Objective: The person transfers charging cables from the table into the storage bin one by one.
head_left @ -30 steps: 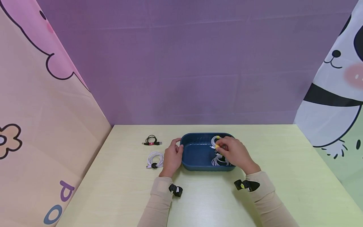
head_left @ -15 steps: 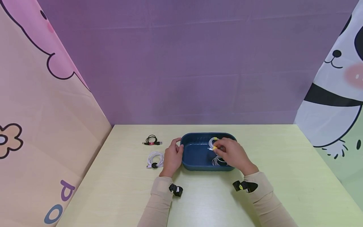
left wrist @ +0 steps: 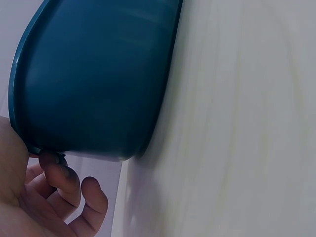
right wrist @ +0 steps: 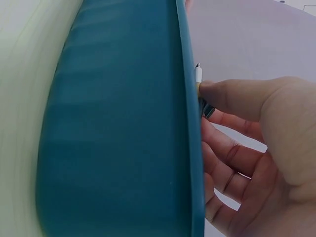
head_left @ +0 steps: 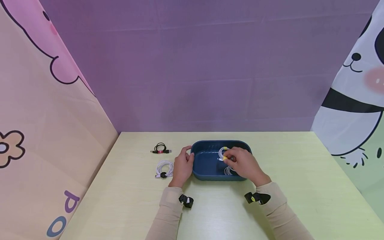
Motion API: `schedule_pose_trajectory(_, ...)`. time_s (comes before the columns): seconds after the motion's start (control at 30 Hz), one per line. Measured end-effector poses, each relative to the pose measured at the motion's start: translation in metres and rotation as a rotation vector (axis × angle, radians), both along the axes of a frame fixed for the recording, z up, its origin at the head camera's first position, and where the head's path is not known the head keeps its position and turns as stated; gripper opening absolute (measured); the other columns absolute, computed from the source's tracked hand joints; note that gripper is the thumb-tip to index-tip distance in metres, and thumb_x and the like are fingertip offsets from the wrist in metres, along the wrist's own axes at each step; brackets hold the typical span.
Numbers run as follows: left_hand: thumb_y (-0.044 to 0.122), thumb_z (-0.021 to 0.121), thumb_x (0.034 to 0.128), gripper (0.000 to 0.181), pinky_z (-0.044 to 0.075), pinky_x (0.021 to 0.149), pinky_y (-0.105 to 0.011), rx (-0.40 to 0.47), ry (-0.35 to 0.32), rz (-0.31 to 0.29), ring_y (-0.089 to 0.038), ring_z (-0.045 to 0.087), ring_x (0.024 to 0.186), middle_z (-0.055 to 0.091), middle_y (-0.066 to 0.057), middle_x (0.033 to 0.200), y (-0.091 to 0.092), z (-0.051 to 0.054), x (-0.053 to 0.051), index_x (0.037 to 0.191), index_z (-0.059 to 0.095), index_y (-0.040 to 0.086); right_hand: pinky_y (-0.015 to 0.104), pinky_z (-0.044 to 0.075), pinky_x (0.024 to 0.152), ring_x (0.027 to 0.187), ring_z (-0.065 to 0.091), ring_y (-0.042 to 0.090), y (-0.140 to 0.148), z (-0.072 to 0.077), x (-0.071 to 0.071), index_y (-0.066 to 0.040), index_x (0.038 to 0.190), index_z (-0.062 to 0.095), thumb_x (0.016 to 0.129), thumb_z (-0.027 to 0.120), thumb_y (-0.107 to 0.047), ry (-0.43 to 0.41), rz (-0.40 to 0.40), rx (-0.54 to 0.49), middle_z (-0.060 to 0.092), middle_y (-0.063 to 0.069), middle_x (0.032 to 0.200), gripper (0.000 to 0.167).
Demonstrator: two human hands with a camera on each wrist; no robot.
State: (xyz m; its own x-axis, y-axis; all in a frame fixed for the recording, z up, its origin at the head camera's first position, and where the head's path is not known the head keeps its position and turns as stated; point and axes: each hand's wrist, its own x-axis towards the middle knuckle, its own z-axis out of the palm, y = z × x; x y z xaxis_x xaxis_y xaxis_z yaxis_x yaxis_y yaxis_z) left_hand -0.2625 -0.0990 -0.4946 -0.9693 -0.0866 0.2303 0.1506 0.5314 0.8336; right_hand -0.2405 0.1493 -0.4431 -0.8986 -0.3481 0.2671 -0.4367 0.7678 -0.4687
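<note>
A blue plastic basin (head_left: 207,177) stands on the table, its left end gripped by my left hand (head_left: 182,168). In the left wrist view, curled fingers (left wrist: 66,182) meet the rim at the corner. Over the right part of the basin my right hand (head_left: 247,165) pinches a coiled white charging cable (head_left: 221,153) with yellow ties, between thumb and fingers. Its white plug (right wrist: 198,74) shows just past the rim in the right wrist view. Another coiled white cable (head_left: 228,171) lies inside at the front right, partly covered by the right hand.
Left of the basin, a small black USB cable (head_left: 160,148) with a red band lies farther back. A coiled white cable (head_left: 164,167) with a black tie lies nearer, beside the left hand. A purple cloth wall (head_left: 186,83) borders the table's back edge.
My right hand has shifted left and slightly down inside the basin, carrying the pinched white cable toward the middle. The left hand and basin stay where they were.
</note>
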Motion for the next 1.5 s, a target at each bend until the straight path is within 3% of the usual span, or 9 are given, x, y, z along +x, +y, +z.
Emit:
schedule_pose_trajectory(0.87,0.017,0.058,0.1045,0.036,0.031,0.053,-0.025,-0.007,-0.011,-0.003,-0.013,0.042,0.054,0.044,0.002,0.066,-0.001,-0.001,-0.001,0.140,0.058,0.009,0.023,0.041,0.060,0.069,0.048,0.008,-0.012,-0.012,0.000,-0.013,0.103,0.076,0.093,0.076,-0.020,-0.031,0.045,0.016,0.063,-0.006,0.086,0.013)
schedule_pose_trajectory(1.5,0.018,0.058,0.1044,0.036,0.030,0.052,-0.025,0.010,-0.005,-0.006,-0.014,0.042,0.055,0.044,0.002,0.066,-0.001,-0.001,0.000,0.140,0.058,0.010,0.024,0.045,0.065,0.069,0.051,0.005,-0.019,-0.017,0.000,-0.016,0.102,0.076,0.093,0.076,-0.022,-0.052,0.060,0.011,0.067,-0.007,0.089,0.011)
